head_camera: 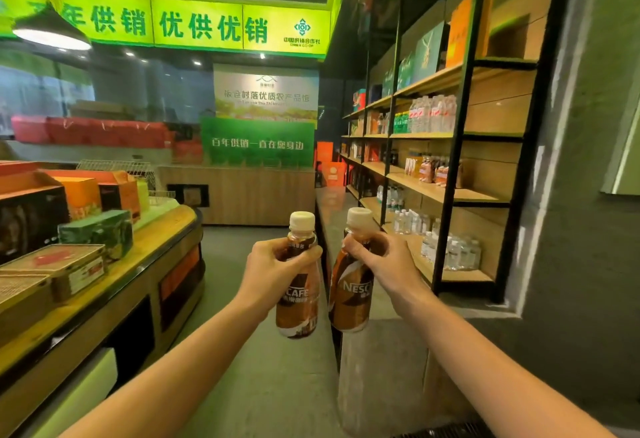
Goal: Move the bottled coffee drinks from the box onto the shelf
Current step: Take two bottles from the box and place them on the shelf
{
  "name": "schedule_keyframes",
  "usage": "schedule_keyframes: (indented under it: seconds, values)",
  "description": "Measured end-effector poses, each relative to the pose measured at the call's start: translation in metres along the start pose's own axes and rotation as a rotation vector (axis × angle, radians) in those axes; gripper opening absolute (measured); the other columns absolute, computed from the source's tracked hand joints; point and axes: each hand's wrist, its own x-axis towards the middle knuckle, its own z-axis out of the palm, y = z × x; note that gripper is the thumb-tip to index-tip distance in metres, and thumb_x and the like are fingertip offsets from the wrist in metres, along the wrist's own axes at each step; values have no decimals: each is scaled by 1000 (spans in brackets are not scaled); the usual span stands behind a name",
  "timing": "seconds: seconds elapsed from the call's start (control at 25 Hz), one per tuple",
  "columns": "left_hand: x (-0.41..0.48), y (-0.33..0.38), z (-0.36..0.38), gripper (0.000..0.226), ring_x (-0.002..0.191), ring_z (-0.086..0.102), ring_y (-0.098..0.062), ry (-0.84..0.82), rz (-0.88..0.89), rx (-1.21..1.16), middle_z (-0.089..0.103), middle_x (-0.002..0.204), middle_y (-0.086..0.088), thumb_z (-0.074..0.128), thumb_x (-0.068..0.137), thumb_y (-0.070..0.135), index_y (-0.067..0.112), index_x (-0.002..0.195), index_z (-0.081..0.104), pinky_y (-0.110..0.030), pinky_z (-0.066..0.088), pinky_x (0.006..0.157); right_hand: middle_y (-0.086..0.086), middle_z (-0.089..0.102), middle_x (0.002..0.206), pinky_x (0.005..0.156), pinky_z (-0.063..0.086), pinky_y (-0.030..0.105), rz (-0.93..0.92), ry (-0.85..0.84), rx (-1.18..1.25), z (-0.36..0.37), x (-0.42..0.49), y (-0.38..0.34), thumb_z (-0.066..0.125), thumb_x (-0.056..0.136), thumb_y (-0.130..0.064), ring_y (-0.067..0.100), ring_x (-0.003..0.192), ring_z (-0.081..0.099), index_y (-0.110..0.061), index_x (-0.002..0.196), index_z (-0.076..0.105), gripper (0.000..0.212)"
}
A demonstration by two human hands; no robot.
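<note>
My left hand grips the neck of a brown bottled coffee drink with a cream cap. My right hand grips the neck of a second coffee bottle of the same kind. Both bottles hang upright, side by side, in front of me at mid-height. The black-framed wooden shelf stands ahead on the right. Its middle board carries a few brown coffee bottles near the black post. The box is out of view.
Water bottles fill the lowest shelf board and more stand on the upper one. A display counter with boxed goods runs along the left. A grey wall juts out at the right. A floor aisle lies between.
</note>
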Motion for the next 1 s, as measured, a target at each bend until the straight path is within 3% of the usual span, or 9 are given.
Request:
schedule_keyframes:
  seconds: [0.24, 0.48, 0.64, 0.84, 1.0]
  values:
    - [170, -75, 21, 13, 73, 64, 0, 62, 5, 32, 69, 77, 11, 72, 78, 28, 35, 74, 61, -15, 43, 58, -5, 69, 87, 65, 41, 17, -29, 7, 4, 17, 176, 82, 67, 83, -30, 7, 86, 63, -20, 87, 68, 11]
    - [358, -137, 41, 14, 76, 63, -4, 143, -16, 42, 67, 79, 11, 72, 77, 29, 35, 75, 60, -16, 42, 60, 1, 70, 101, 72, 44, 18, -53, 21, -27, 29, 374, 156, 69, 82, -30, 13, 97, 62, -13, 104, 69, 28]
    - [465, -191, 49, 11, 76, 65, -7, 161, -44, 22, 70, 80, 6, 73, 76, 30, 32, 75, 62, -18, 44, 60, 1, 69, 96, 72, 44, 21, -34, 8, -34, 47, 480, 208, 69, 82, -29, 15, 94, 63, -15, 98, 69, 22]
    - [613, -264, 58, 9, 77, 67, -10, 81, -47, -15, 72, 81, 2, 75, 75, 27, 26, 76, 66, -23, 50, 65, -6, 68, 89, 69, 44, 18, -9, 56, -53, 69, 612, 273, 69, 81, -28, 9, 89, 62, -27, 87, 66, 7]
    - [746, -303, 78, 10, 75, 65, -6, -63, -11, -21, 70, 80, 6, 75, 75, 25, 28, 77, 65, -19, 46, 61, -13, 64, 81, 65, 42, 17, -8, 195, -57, 70, 723, 309, 69, 82, -24, 0, 80, 57, -29, 80, 63, 8]
